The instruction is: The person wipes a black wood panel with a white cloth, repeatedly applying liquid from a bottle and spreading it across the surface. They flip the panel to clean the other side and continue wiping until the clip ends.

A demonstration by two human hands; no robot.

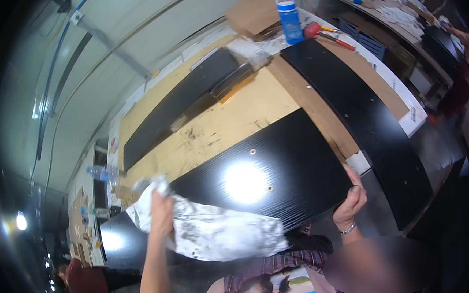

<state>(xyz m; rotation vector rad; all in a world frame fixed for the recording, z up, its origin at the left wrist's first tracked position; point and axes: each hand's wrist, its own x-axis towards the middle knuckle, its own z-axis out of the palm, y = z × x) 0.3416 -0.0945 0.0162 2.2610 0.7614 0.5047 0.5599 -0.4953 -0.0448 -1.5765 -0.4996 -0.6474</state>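
Note:
A black wood-grained board point(293, 148) with small brass-coloured inserts lies across in front of me, bright lamp glare on its top. My left hand point(162, 212) is closed on a white cloth point(223, 233) smudged with black, which drapes over the board's near edge. The hand is slightly blurred. At the board's right end, my right hand point(350, 201) grips the edge, thumb on top and the other fingers partly hidden beneath. A metal band circles that wrist.
Another black board point(355, 101) lies on cardboard at right; a third point(183, 104) rests at the far left of the yellowish tabletop point(259, 115). Behind are a blue bottle point(290, 22), a red mallet point(311, 30) and a cardboard box point(258, 13). People point(84, 279) work at both sides.

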